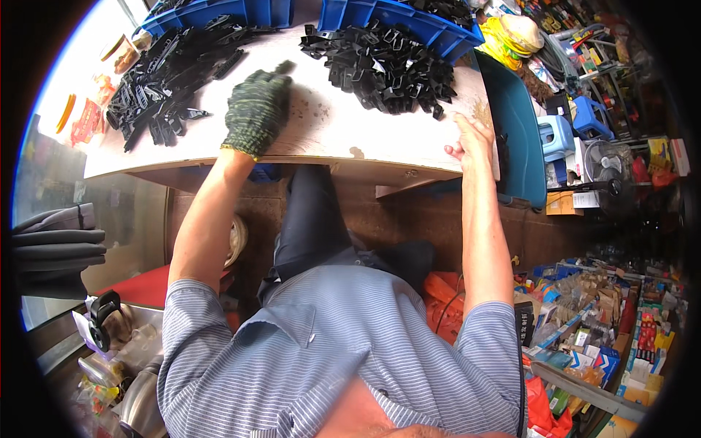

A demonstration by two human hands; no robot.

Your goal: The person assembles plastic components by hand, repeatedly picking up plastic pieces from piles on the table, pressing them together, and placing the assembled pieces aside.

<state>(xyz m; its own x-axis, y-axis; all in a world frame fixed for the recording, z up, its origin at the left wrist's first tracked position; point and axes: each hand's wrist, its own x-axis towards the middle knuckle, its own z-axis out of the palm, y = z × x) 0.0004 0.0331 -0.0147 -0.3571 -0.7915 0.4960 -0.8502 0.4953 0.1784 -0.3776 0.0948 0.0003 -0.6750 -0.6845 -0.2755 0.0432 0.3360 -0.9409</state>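
Observation:
My left hand [255,111], in a dark green speckled knit glove, is over the pale tabletop [321,131], between two heaps of black plastic parts. Its fingers are curled under, one reaching toward the far right; what they hold, if anything, is hidden. Long, slim black parts [164,80] are heaped to its left. Shorter black clip-like parts [387,69] form the heap on the right. My bare right hand [475,139] is at the table's right edge, fingers loosely bent and partly apart, with nothing visible in them.
Blue plastic crates [409,29] with more black parts stand along the table's far edge. A large teal bin [520,131] stands against the right side. Shelves with boxes and packages [584,343] fill the right. Dark cloth [58,248] hangs at left.

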